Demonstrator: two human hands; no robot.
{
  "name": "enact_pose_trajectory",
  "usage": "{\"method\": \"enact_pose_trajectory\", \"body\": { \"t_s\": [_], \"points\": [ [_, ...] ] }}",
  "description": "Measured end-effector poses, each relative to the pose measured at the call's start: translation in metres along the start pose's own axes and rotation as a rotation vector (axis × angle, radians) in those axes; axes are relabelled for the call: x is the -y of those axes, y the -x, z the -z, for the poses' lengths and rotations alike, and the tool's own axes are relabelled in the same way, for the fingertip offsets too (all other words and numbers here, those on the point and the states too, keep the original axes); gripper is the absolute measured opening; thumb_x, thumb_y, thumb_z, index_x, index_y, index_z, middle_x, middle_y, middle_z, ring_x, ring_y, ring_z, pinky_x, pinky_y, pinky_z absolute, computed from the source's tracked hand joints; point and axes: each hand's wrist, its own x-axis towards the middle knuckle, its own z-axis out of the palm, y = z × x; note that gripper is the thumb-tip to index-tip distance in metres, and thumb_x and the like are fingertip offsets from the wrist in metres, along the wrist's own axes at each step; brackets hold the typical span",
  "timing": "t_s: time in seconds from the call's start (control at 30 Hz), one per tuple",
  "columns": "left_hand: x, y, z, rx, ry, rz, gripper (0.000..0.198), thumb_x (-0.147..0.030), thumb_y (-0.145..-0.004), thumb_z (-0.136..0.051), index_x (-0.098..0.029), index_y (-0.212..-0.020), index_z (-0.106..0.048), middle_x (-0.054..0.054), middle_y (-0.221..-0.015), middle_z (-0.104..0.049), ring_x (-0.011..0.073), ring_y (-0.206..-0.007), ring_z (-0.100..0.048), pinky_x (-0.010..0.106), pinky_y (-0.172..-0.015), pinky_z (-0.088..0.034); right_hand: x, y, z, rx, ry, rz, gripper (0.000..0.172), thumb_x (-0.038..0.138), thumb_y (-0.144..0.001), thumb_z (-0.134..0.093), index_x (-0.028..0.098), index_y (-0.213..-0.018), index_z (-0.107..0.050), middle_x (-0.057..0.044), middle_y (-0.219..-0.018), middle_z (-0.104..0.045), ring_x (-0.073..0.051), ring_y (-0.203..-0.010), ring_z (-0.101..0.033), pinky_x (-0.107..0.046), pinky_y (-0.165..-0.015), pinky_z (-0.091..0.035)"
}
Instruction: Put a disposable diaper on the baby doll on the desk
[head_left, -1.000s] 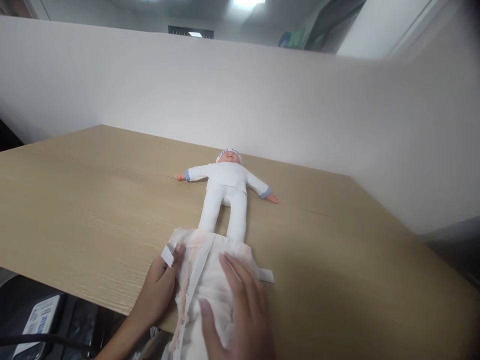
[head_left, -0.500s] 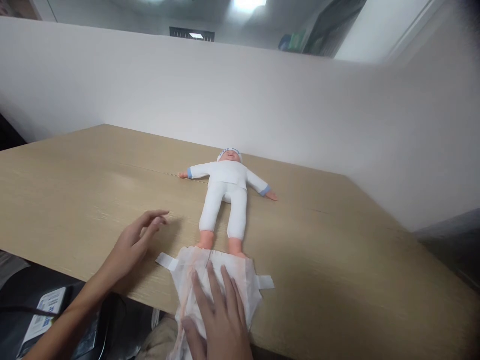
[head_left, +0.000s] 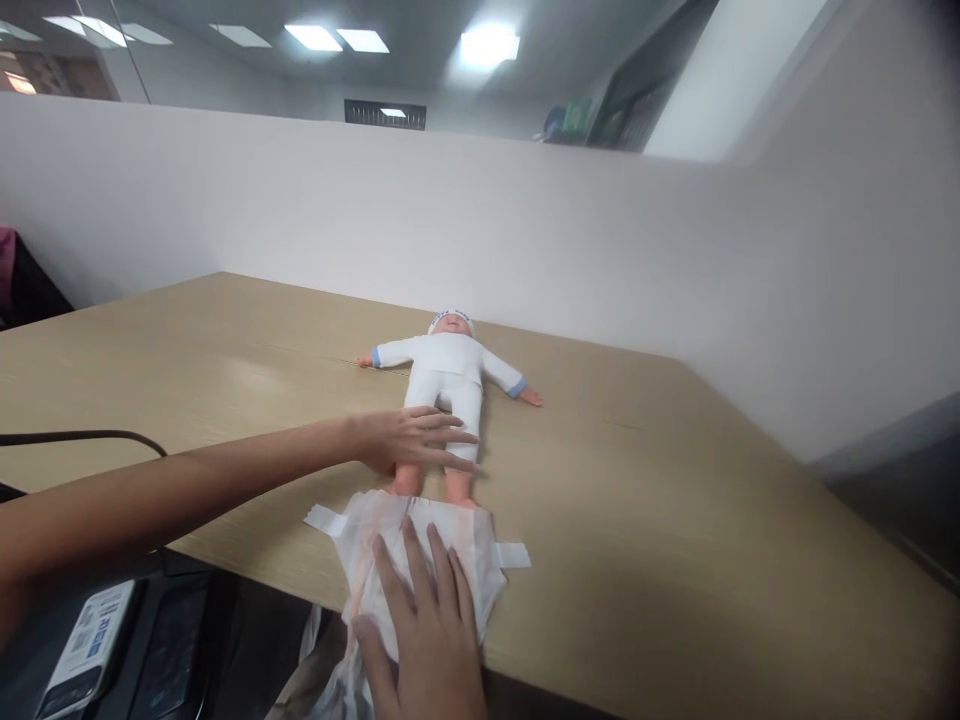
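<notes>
A baby doll in a white suit with blue cuffs and a white cap lies on its back, arms spread, feet toward me. My left hand reaches across its lower legs with fingers stretched out; whether it touches them I cannot tell. Just below the doll's feet lies an unfolded white diaper, a tape tab sticking out on each side. Flat on the diaper rests my right hand, fingers spread. The diaper's near end hangs over the table edge.
The wooden table meets a white wall at the back, with a glass pane above it. At the lower left, below the table edge, a labelled device sits on something black. A dark cable runs near my left arm.
My left hand has moved right, from the bare table to over the doll's lower legs. My right hand stays on the diaper. The camera view has tilted up slightly.
</notes>
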Motion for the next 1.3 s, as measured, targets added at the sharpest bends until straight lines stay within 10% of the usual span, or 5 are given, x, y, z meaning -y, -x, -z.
{"method": "enact_pose_trajectory", "body": {
  "t_s": [0.57,1.0,1.3],
  "points": [
    [0.006,-0.041,0.002,-0.120,-0.074,-0.135,0.033,-0.026,-0.091,-0.071,-0.034,-0.123,-0.075,0.007,-0.132,-0.077,0.0331,-0.108,-0.058,0.048,-0.096,-0.040,-0.004,-0.003,-0.005,0.015,0.036,-0.017,0.070,0.049,-0.107,-0.064,0.045,-0.172,-0.041,0.004,-0.181,-0.035,-0.039,-0.163,-0.044,-0.063,-0.127,-0.047],
    [0.025,-0.054,0.092,-0.287,0.455,0.069,0.021,-0.034,-0.094,-0.073,-0.029,-0.115,-0.075,0.004,-0.119,-0.079,0.0304,-0.120,-0.063,0.042,-0.105,-0.046,-0.020,-0.056,0.017,0.328,-0.009,0.006,0.056,0.037,-0.119,-0.036,0.044,-0.175,-0.035,0.006,-0.182,-0.030,-0.032,-0.168,-0.035,-0.062,-0.133,-0.043],
    [0.040,-0.045,0.111,-0.361,0.534,0.179,0.039,-0.058,-0.095,-0.076,-0.026,-0.117,-0.075,0.004,-0.116,-0.077,0.0297,-0.120,-0.065,0.042,-0.104,-0.045,-0.027,-0.105,0.023,0.303,0.044,-0.033,0.051,0.039,-0.115,-0.050,0.028,-0.164,-0.059,-0.010,-0.171,-0.054,-0.037,-0.155,-0.052,-0.063,-0.129,-0.045]
  ]
}}
